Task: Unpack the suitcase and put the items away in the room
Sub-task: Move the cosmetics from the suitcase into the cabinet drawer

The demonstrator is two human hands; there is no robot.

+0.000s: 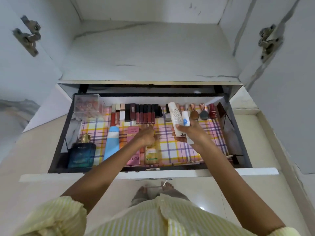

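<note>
Left hand [146, 135] curled over the top of a yellow bottle [152, 155] lying near the front edge of the drawer [221, 172], beside a pink box [133, 150]. Right hand [189, 134] gripped a white tube [175, 116] and a small white bottle [185, 119] above the drawer's right half.

Obscured: the left hand [146, 136] covers the top of the yellow bottle [152, 155]; whether its fingers grip cannot be determined. The left forearm crosses the pink box [133, 133], so its print is partly hidden. The right hand [189, 133] conceals the lower ends of the white tube [174, 116] and small white bottle [185, 120]. A pale item [190, 141] under that palm is unidentifiable. Beyond both hands, the lip gloss row [145, 114] has illegible labels. Far left of the left hand, the clear box [87, 106] has blurred contents.
</note>
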